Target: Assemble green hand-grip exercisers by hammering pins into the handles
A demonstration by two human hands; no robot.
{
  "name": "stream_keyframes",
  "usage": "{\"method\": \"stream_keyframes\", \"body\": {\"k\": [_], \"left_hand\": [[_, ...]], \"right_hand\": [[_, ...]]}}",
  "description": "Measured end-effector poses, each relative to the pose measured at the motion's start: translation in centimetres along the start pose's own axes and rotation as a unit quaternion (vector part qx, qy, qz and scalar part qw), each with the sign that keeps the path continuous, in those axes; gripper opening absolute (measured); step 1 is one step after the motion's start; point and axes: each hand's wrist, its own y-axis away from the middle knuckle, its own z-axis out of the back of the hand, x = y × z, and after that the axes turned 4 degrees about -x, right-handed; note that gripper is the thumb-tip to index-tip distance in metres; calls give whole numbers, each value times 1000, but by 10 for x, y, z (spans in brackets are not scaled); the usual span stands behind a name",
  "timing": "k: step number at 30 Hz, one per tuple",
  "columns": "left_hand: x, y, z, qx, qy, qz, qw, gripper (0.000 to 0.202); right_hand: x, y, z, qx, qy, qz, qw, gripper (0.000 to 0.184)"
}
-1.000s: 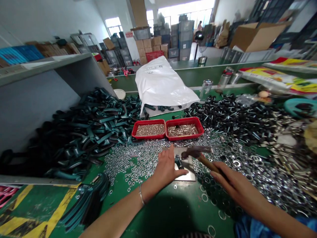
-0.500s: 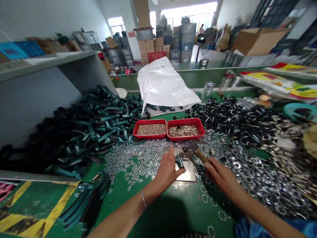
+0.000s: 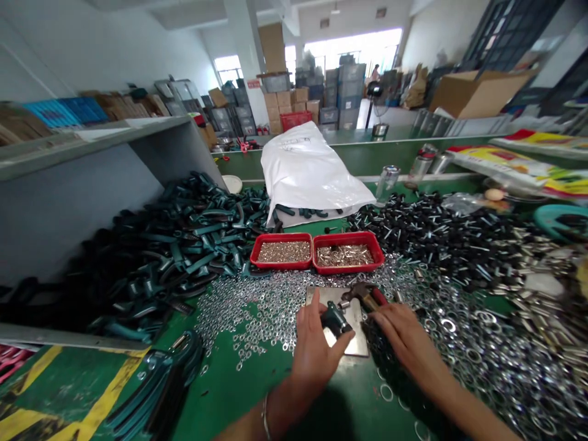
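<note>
1. Change, right hand (image 3: 408,337): it has drawn in closer to the metal plate, fingers wrapped round the handle of a claw hammer (image 3: 361,289); the hammer head, over the part a second ago, is now beside it near the plate's right edge.
2. Change, left hand (image 3: 315,346): index finger raised; thumb and fingers pinch a dark teal part (image 3: 336,318), now turned to a different slant over the plate (image 3: 361,343); judged meaning – the hammer is off the part, and the left hand alone governs its position.
3. Surface (image 3: 248,383): smooth green sheet, scuffed; a white sack (image 3: 312,165) lies beyond the trays, slick plastic, creased, with dark marks on its top.
4. Left heap, teal handles (image 3: 197,226): curved, smooth, loosely tangled; right heap, black knobs (image 3: 459,236): matt heads with bright metal stems.
5. Two red trays (image 3: 281,266): shallow, rounded corners, rims side by side; the left holds fine metal bits, the right longer slim pins.
6. Plate: flat, dull grey metal, four-sided; a short bright cylinder (image 3: 343,304) sits at the part's upper right – joined or merely touching, cannot tell.
7. Thin washers (image 3: 386,392) at the right; small shiny nuts (image 3: 257,306) scattered at the left.
</note>
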Motion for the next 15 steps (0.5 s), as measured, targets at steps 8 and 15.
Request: {"method": "stream_keyframes", "body": {"k": [8,15], "left_hand": [[-19,-51,8,130,-14,-195,972,63],[20,-265,31,75,-328,-64,940,30]], "right_hand": [[9,-6,-45,-36,-382,-228,895,44],[-18,-4,-61,-59,-372,-274,885,49]]}}
